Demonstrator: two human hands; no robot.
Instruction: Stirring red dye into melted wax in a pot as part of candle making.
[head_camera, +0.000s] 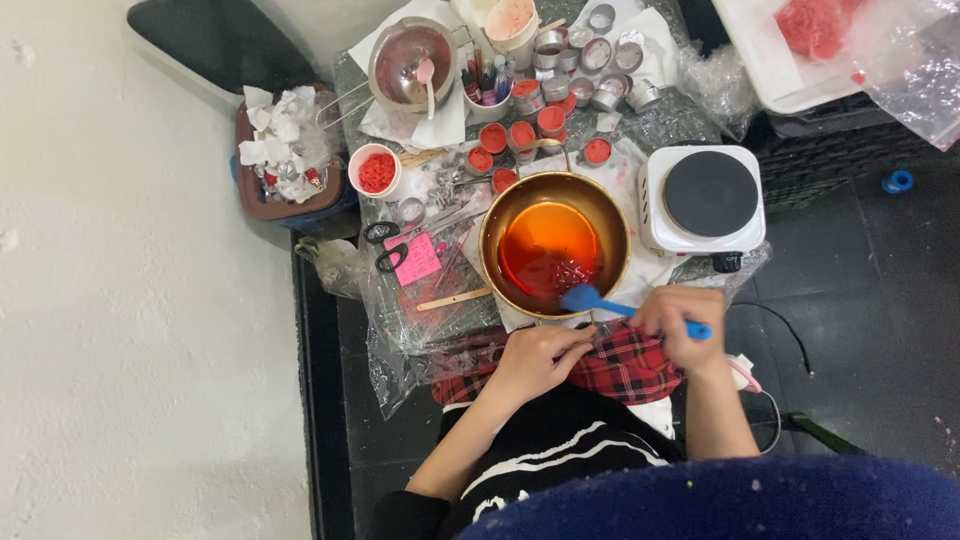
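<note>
**Stirring red liquid in a gold bowl**

At six o'clock from the gold bowl (553, 243), two bare hands sit over a red plaid cloth (625, 365). Left hand (535, 360) rests on the cloth, its fingers (572, 346) bent and close together, touching the bowl's near rim. Right hand (685, 322) has its fingers wrapped tight around the handle of a blue spatula (600, 301). The spatula's flat end dips over the bowl's near edge, at about five o'clock in the bowl. Red liquid fills the bowl.

At three o'clock from the bowl stands a white hot plate (703, 197). At nine o'clock lie black scissors (385, 245) and a pink paper (416, 260) on the desk (440, 320). Farther off, at twelve o'clock, sit little round tins of red wax (520, 135) and a silver pot (410, 62).
</note>
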